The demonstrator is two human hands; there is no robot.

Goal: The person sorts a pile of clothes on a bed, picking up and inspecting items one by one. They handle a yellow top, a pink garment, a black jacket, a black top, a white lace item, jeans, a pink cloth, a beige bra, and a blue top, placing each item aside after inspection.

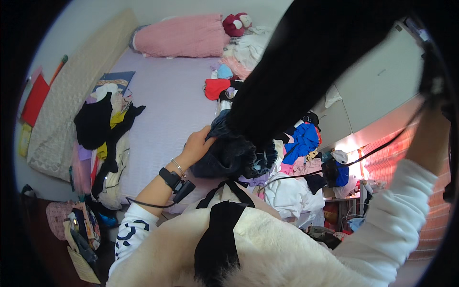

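My left hand [201, 144] pinches the edge of a dark blue denim garment [226, 154] with frayed hems, which hangs over the near side of the bed. A long black piece of cloth [287, 71] stretches from this denim up to the top right, close to the camera. Whether the two are one garment I cannot tell. My right forearm [430, 134] is raised at the right rim, with a dark device at the wrist; the right hand itself is out of view. A black wrist device [175, 181] and a bangle [178, 167] sit on my left wrist.
The bed [168, 97] has a lilac sheet, a rolled pink quilt [179, 36] and a plush toy [236, 24]. Clothes lie in a left pile [95, 122] and a right heap [304, 143]. A mattress [71, 107] leans on the left wall. A black cable [369, 154] runs across the right.
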